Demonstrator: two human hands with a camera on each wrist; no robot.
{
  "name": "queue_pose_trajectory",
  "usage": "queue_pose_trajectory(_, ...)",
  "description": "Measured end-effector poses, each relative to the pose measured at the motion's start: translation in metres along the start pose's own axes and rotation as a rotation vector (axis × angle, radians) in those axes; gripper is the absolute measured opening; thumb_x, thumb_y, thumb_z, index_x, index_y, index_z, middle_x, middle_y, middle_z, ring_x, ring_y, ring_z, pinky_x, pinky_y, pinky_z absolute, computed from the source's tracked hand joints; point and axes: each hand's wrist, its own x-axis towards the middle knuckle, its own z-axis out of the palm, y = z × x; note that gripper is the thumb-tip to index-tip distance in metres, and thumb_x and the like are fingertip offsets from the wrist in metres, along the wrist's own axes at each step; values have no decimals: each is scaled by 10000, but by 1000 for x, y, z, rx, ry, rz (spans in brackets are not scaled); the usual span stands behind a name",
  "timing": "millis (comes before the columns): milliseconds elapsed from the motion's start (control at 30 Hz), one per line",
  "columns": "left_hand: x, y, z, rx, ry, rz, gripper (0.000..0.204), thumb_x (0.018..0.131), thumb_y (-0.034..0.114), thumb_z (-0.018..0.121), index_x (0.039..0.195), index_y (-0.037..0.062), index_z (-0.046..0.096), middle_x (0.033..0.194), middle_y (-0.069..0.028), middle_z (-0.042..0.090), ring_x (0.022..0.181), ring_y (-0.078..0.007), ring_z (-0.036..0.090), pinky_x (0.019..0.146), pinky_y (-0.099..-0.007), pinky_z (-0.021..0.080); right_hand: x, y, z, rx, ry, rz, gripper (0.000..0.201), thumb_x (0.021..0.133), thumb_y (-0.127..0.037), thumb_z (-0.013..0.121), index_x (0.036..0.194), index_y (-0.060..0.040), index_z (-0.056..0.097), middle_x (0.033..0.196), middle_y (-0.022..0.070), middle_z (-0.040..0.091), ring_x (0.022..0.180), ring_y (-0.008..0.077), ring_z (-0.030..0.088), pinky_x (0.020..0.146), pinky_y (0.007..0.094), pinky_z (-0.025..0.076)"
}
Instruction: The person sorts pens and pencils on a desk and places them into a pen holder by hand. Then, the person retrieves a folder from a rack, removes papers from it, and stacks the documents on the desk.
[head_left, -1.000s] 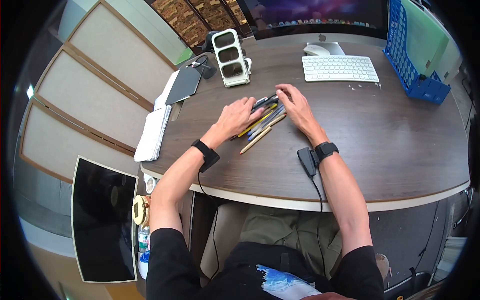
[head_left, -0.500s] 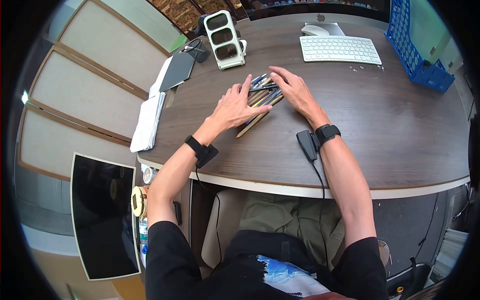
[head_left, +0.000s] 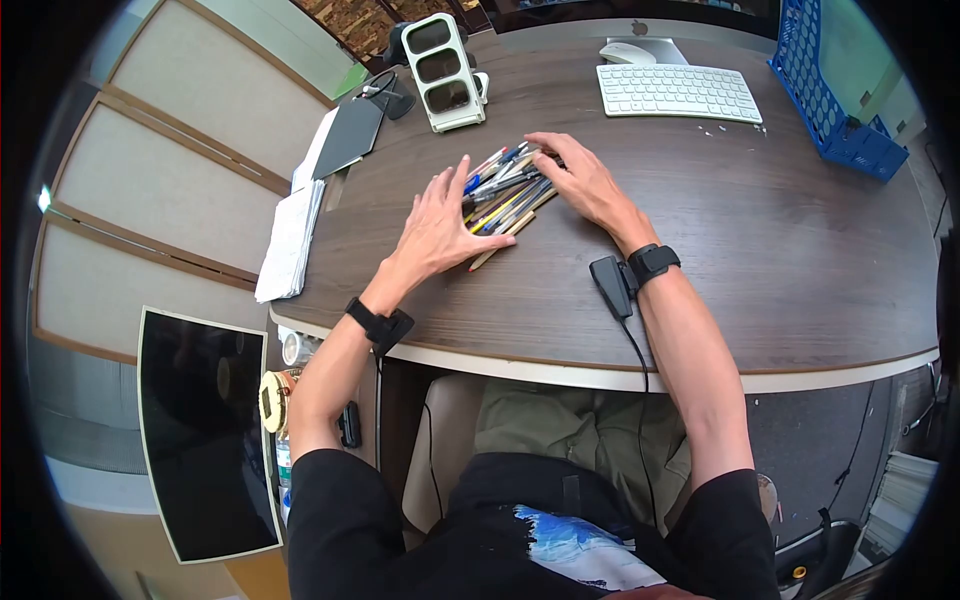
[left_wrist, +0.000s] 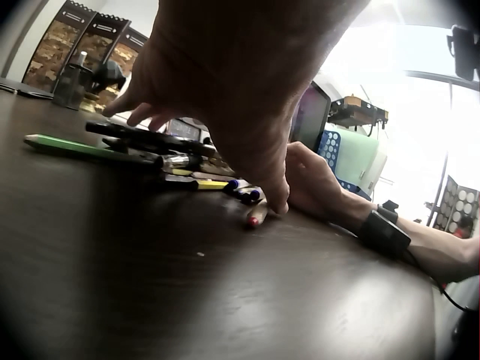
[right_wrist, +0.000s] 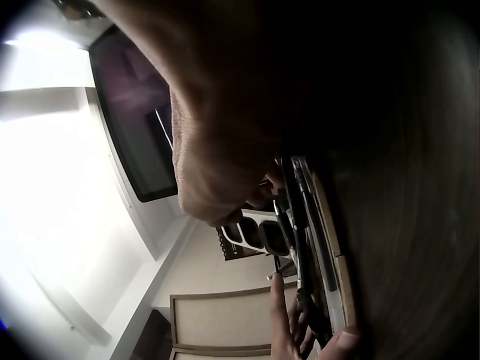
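Note:
A loose bundle of pens and pencils (head_left: pixel 508 197) lies on the desk between the two hands. My left hand (head_left: pixel 432 230) is at the bundle's left side, fingers spread and thumb stretched along the near edge. On the opposite side, my right hand (head_left: pixel 588 188) has its fingertips at the far right ends of the pens. In the left wrist view a green pencil (left_wrist: pixel 79 148) sticks out of the bundle, and a red-tipped pencil (left_wrist: pixel 256 215) lies by the left thumb. The right wrist view shows a wooden pencil (right_wrist: pixel 343 289) along the bundle's edge.
A white three-window holder (head_left: pixel 446 85) stands behind the bundle, with a mesh pen cup (head_left: pixel 398 100) beside it. A keyboard (head_left: pixel 680 93) and mouse (head_left: pixel 628 53) lie at the back. Papers (head_left: pixel 290 245) sit at the left edge, a blue file rack (head_left: pixel 860 150) at the right.
My left hand has moved left and spread its fingers, uncovering more of the pens, which are gathered closer together. My right hand stays at their right end.

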Motion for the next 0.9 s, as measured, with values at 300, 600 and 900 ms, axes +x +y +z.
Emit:
queue_pose_trajectory(300, -23, -10, 22, -144, -4, -41, 1296, 787, 634, 906, 1737, 71, 228, 1693, -232, 373, 1570, -423, 368, 1291, -560, 338, -1, -1, 0, 45, -72, 24, 537, 1093, -404, 552, 1504, -63, 607, 1547, 199, 590, 1409, 376, 591, 1201, 452, 459)
queue_pose_trajectory(600, -7, 8, 35, -285, 71, 84, 1182, 868, 523, 887, 1732, 70, 220, 1680, -253, 343, 1538, -457, 369, 1289, -539, 358, 4, 4, 3, -29, 191, 27, 529, 1080, -377, 623, 1457, -6, 638, 1507, 250, 605, 1340, 374, 642, 1140, 451, 498)
queue_pose_trajectory(900, 5, 27, 24, -307, -59, 98, 1123, 922, 554, 836, 1746, 139, 197, 1652, -276, 301, 1535, -475, 365, 1266, -538, 408, 7, 0, 0, -42, 94, 104, 497, 1026, -376, 693, 1381, -28, 696, 1319, 212, 727, 1203, 371, 702, 1055, 450, 536)
